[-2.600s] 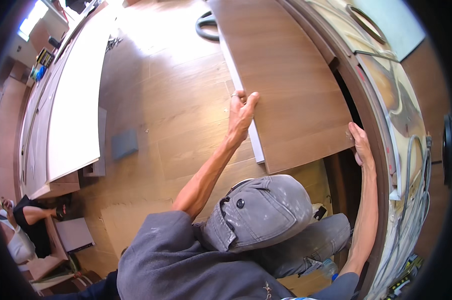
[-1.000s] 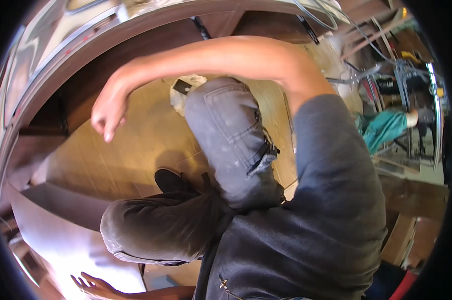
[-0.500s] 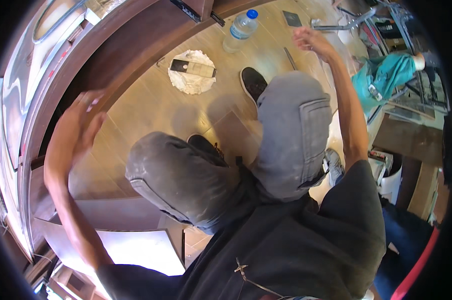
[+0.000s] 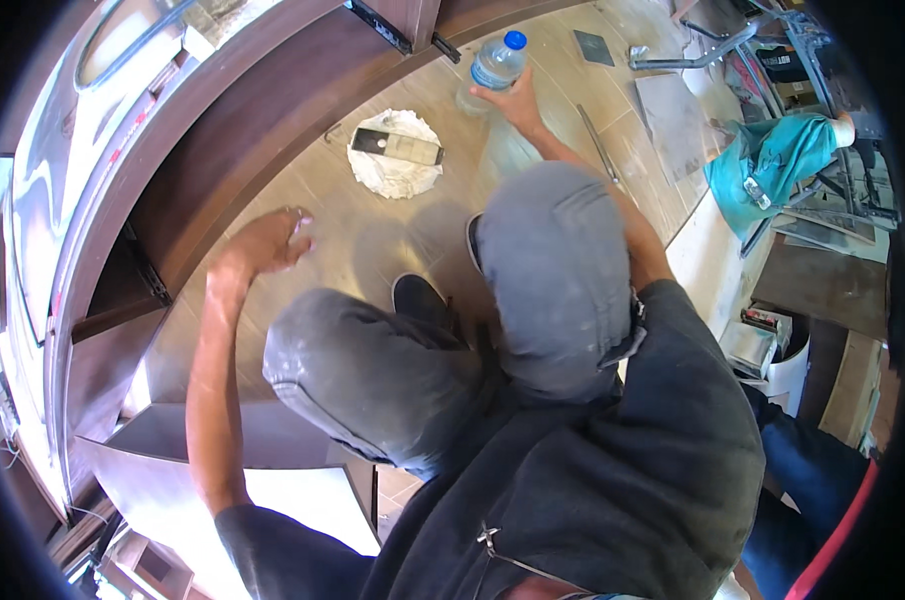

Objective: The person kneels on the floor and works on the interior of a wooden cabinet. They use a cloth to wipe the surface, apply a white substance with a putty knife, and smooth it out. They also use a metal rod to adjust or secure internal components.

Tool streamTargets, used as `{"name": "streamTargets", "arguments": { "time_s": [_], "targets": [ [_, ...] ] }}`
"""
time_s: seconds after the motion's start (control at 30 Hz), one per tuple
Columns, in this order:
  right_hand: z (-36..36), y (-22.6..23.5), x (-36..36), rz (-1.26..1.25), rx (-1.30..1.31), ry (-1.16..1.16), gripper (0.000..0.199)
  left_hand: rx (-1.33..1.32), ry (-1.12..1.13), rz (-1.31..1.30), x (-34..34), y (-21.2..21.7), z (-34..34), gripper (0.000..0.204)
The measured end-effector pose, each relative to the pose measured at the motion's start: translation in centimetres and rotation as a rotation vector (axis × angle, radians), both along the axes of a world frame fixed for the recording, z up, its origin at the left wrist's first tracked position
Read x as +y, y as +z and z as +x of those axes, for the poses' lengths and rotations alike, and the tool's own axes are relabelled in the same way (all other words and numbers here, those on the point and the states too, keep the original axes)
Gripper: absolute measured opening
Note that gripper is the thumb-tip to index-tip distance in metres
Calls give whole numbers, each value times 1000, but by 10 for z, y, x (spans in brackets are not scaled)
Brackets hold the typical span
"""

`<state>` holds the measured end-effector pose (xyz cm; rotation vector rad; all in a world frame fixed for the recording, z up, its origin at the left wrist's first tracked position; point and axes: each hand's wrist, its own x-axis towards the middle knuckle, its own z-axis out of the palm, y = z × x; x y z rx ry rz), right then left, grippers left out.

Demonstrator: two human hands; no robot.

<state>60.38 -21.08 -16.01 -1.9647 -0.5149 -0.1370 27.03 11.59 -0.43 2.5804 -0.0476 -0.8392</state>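
A clear plastic water bottle (image 4: 500, 62) with a blue cap stands on the floor in front of me. My right hand (image 4: 513, 102) is at its near side, thumb and fingers around the lower body. My left hand (image 4: 265, 241) hangs in the air beside the brown cabinet, loosely curled with fingers apart and holding nothing; its fingertips carry whitish smears. Between the hands, a round whitish patch of paste-like material (image 4: 397, 182) lies on the floor. Across it rests a flat rectangular tool (image 4: 398, 146), part dark and part pale.
The brown cabinet frame (image 4: 243, 130) with black drawer runners (image 4: 381, 27) curves along the left. A thin metal strip (image 4: 599, 143) and a small grey plate (image 4: 594, 48) lie at the right. Teal cloth (image 4: 773, 165) hangs near metal legs. A white panel (image 4: 303, 500) lies behind my left arm.
My right hand has moved left to the bottle and taken hold of it. My left hand has swung right, away from the cabinet. My right knee has shifted left.
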Motion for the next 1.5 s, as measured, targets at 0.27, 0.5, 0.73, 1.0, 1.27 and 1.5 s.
{"name": "streamTargets", "arguments": {
  "time_s": [0.27, 0.5, 0.73, 1.0, 1.27, 1.5],
  "targets": [
    [43, 3, -17, 159, 39, -187, 78, 170, 338, 1, -3, 14, -22, 45],
    [87, 14, -75, 19, -184, -337, 81, 308, 344, -53, -11, -15, 9, 44],
    [89, -20, -131, -156, -21, -275, 83, 211, 283, -140, -35, -24, 103, 40],
    [-48, -38, -292, -630, 42, -493, 61, 340, 392, -269, -44, -29, 112, 43],
    [-46, -59, -316, -686, 83, -515, 28, 362, 440, -337, -71, 6, 154, 45],
    [-45, -58, -321, -532, 80, -466, 22, 344, 470, -358, -89, 27, 160, 42]
  ]
}}
